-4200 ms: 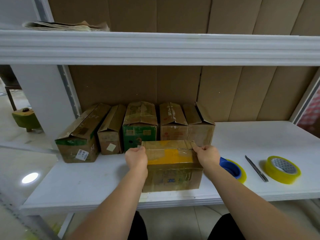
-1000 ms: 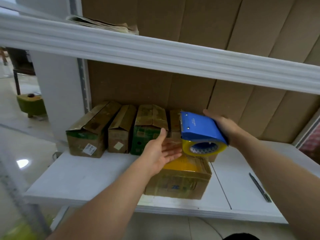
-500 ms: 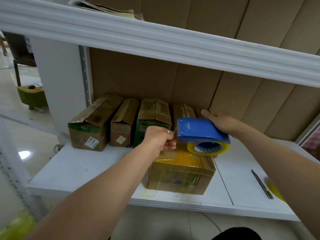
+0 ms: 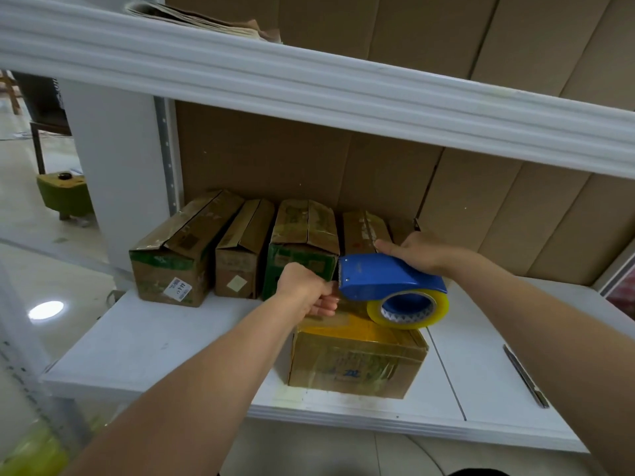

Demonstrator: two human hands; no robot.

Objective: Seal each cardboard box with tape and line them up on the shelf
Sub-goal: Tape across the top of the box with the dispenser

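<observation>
Row of taped brown cardboard boxes (image 4: 240, 245) sits behind; your right hand (image 4: 417, 250) grips blue tape dispenser (image 4: 385, 276) above yellow-taped box (image 4: 354, 359), left hand (image 4: 305, 292) pinching at its toothed end.

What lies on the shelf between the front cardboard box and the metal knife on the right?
In the head view, only bare white shelf with a thin dark seam line lies between the front box and the knife.

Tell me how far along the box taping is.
Looks done: a row of boxes lined up at the back of the shelf. In hand: the right hand holds the tape dispenser over the front box while the left hand pinches at its front end. Left: taping this box and adding it to the row.
</observation>
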